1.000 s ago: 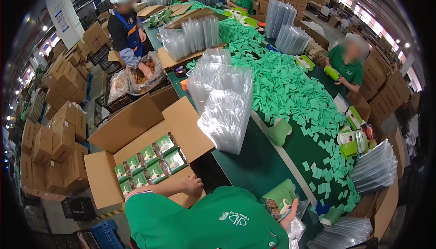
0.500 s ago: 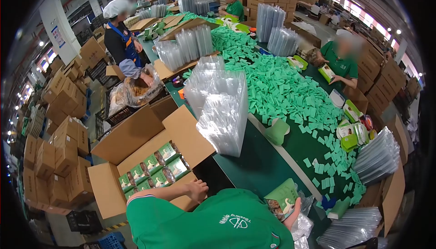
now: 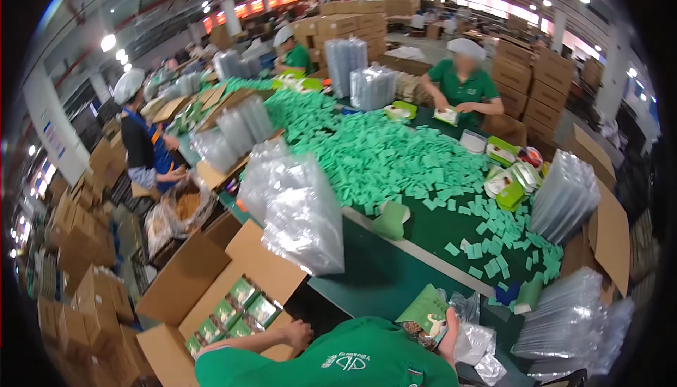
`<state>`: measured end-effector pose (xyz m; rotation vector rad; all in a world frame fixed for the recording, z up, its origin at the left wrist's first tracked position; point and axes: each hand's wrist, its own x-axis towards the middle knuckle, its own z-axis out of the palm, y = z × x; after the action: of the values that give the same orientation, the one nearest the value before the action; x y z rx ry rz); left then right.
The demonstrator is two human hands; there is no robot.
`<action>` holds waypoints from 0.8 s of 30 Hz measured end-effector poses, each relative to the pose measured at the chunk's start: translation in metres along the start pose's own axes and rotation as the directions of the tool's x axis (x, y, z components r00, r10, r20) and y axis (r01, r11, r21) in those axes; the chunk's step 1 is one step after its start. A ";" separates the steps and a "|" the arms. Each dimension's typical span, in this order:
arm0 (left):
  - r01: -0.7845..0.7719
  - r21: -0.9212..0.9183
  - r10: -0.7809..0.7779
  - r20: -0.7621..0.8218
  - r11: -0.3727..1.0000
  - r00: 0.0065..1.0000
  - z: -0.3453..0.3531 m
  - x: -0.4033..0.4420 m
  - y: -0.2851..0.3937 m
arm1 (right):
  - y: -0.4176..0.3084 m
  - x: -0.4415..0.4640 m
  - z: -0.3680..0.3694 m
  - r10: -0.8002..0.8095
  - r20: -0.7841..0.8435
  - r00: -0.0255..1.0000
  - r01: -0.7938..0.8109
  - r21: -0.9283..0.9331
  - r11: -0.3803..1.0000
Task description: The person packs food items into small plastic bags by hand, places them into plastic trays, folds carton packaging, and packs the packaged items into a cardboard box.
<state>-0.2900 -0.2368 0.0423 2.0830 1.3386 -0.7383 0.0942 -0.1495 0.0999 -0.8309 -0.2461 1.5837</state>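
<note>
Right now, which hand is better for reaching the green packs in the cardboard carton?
Probably the left hand: it looks empty and is close to the cardboard carton. The right hand is farther off, holding another green pack.

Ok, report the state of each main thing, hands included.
Left hand: fingers curled, by the near carton
Right hand: holding the green packet
Green packet: held, tilted
Near carton: open, flaps spread
Packets inside: set in rows
Green pieces: loose, heaped and scattered
Clear plastic stack: standing at the table's edge
Far cartons: stacked
</note>
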 end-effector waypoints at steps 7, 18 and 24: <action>-0.024 -0.139 0.018 -0.050 0.990 0.999 -0.003 -0.006 -0.004 | -0.014 -0.014 0.020 -0.101 -0.119 0.988 0.095 -0.056 0.994; 0.062 -0.304 -0.151 -0.279 0.951 0.948 -0.019 -0.040 -0.027 | -0.007 -0.002 -0.007 -0.117 -0.077 0.990 0.110 -0.083 0.990; 0.328 -0.554 -0.623 -0.509 0.765 0.594 -0.023 -0.070 -0.025 | -0.017 -0.022 0.018 -0.031 -0.089 0.996 0.029 -0.021 0.999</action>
<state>-0.3345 -0.2556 0.1035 1.6656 2.3037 0.1905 0.0952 -0.1614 0.1309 -0.9069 -0.2089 1.5144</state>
